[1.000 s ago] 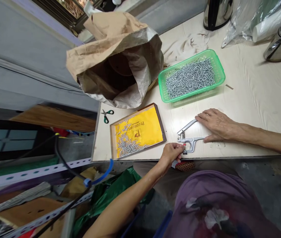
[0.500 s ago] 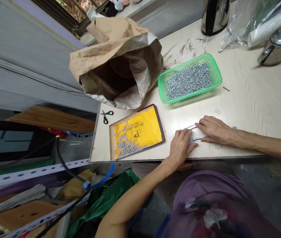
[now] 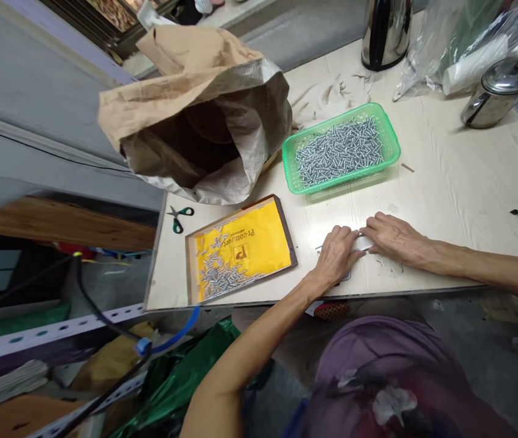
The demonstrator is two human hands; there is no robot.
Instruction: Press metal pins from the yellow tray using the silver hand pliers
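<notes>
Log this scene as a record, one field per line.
Left hand: over the tool, hiding much of it
Right hand: at the tool's handle ends
Basket: green, holding silvery pieces
Tray: yellow inside, loose pieces mostly at left
Scissors: green-handled, left of tray
Bag: brown, open

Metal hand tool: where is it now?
In the head view, the metal hand tool is on the table, right of the yellow-lined tray, partly covered by the left hand and reaching the right hand.
</notes>
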